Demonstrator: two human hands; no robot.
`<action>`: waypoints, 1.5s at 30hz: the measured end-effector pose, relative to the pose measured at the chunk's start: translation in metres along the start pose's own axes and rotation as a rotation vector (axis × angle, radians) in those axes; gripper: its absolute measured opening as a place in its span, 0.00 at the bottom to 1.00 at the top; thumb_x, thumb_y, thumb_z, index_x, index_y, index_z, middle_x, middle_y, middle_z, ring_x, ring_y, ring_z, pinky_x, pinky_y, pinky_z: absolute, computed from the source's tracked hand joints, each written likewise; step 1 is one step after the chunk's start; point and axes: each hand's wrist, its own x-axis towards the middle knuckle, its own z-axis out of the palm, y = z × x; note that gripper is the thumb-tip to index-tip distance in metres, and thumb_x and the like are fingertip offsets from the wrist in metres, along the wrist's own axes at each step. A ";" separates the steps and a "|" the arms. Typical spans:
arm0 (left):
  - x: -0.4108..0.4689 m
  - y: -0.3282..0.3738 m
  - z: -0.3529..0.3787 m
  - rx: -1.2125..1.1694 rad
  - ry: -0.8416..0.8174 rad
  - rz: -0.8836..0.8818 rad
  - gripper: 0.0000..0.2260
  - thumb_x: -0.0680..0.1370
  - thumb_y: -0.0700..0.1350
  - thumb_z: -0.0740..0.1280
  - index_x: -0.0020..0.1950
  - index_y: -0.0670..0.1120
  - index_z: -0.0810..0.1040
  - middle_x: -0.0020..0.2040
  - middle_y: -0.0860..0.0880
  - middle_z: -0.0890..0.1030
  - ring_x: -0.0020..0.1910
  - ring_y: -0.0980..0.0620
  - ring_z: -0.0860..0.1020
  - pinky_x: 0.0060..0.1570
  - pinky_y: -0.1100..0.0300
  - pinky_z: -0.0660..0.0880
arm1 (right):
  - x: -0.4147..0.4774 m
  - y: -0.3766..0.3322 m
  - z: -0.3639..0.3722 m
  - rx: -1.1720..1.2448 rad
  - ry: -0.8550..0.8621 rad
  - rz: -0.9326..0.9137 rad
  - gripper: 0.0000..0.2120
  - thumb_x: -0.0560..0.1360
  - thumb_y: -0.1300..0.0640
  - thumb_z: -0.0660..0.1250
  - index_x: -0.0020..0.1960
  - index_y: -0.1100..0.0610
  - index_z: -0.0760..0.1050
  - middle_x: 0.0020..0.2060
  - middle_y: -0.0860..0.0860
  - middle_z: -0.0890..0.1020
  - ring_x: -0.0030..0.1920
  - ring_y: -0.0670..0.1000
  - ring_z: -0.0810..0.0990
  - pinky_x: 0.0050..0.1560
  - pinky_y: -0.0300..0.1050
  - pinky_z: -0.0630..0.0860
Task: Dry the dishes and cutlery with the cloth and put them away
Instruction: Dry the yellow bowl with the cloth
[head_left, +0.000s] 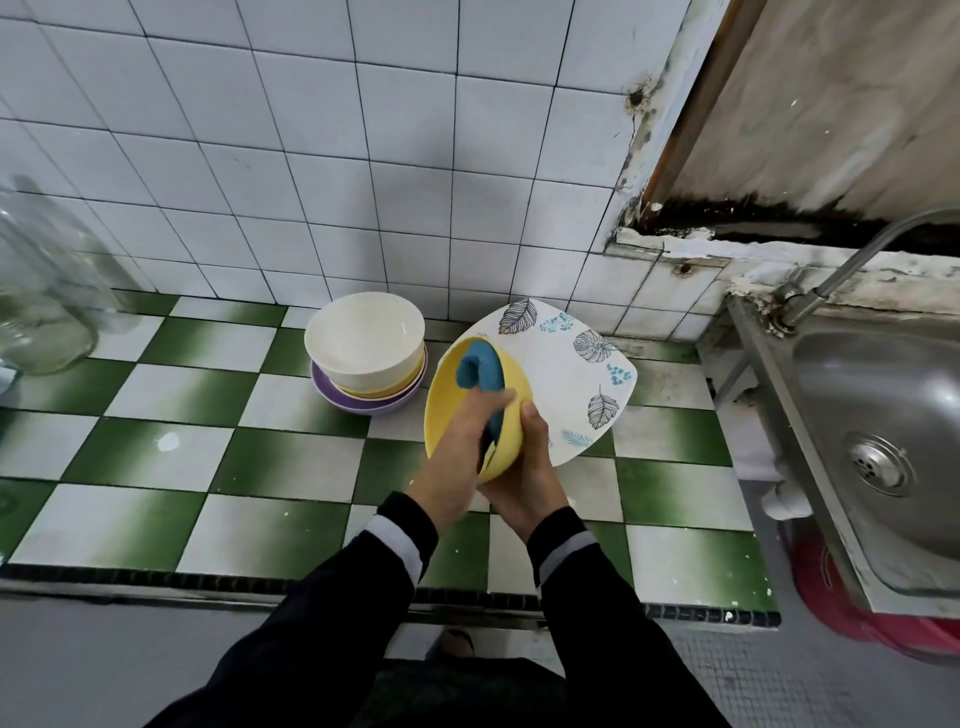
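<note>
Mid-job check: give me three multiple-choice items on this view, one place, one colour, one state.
1. The stack of bowls stands: A in the sink; B on the checked counter by the wall; C on the floor.
2. The cloth is: A red; B blue; C white.
3. The yellow bowl is: A stacked; B upside down on the counter; C held in hand.
Answers: 1 B, green-and-white tiles lie under it; 2 B, blue shows inside the bowl; 3 C, the right hand grips it while the left hand holds the cloth inside.

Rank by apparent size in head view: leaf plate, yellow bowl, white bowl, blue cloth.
1. leaf plate, though partly hidden
2. yellow bowl and white bowl: alike; the yellow one is held nearer the camera, so unranked
3. blue cloth
</note>
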 end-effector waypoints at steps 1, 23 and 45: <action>0.002 -0.004 -0.005 0.185 -0.024 0.027 0.20 0.65 0.56 0.69 0.53 0.48 0.77 0.46 0.47 0.80 0.49 0.48 0.79 0.55 0.58 0.75 | 0.000 0.001 -0.001 -0.011 0.020 0.005 0.44 0.57 0.36 0.81 0.66 0.55 0.75 0.55 0.54 0.84 0.56 0.52 0.83 0.51 0.50 0.81; 0.002 0.011 -0.036 0.102 0.006 0.062 0.21 0.68 0.49 0.78 0.58 0.49 0.78 0.50 0.53 0.85 0.52 0.51 0.83 0.47 0.56 0.81 | 0.002 -0.016 -0.032 0.112 0.276 0.193 0.36 0.77 0.30 0.55 0.72 0.56 0.70 0.66 0.62 0.77 0.65 0.67 0.77 0.62 0.66 0.75; -0.008 0.006 -0.031 0.287 0.379 0.419 0.07 0.83 0.47 0.60 0.60 0.53 0.74 0.53 0.59 0.79 0.52 0.66 0.77 0.51 0.69 0.73 | -0.015 -0.062 0.010 -0.048 0.295 -0.343 0.13 0.82 0.57 0.61 0.66 0.55 0.73 0.59 0.53 0.80 0.53 0.50 0.81 0.52 0.48 0.81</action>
